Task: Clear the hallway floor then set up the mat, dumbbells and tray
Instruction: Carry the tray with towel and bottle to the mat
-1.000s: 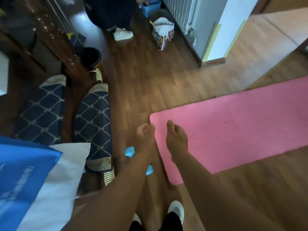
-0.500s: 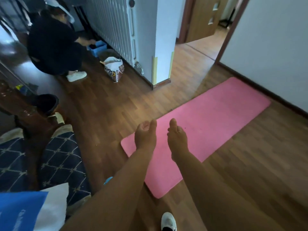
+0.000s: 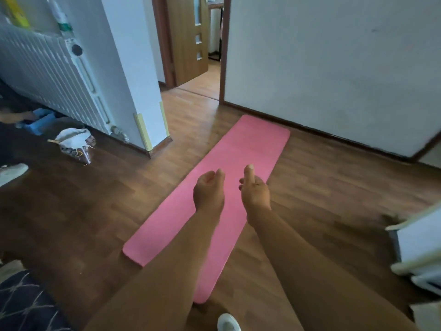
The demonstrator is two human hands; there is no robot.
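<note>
A pink mat [image 3: 241,149] lies unrolled flat on the wooden hallway floor, running from near my feet toward the far wall. My left hand [image 3: 208,191] hovers over the mat's middle with its fingers curled in and nothing in it. My right hand [image 3: 254,189] is beside it, also empty, fingers loosely bent with one raised. No dumbbells and no tray are in view.
A white radiator [image 3: 51,75] and a wall corner [image 3: 143,111] stand at the left, with an open bag [image 3: 76,145] and a blue box [image 3: 39,120] on the floor. Another person's shoe [image 3: 12,172] shows at the left edge. White furniture [image 3: 420,247] stands right. A doorway [image 3: 202,75] opens ahead.
My view has swung up and to the right, away from the blue patterned cushions and the blue dumbbell on the floor. The whole mat now shows. Both hands stay empty in front of me.
</note>
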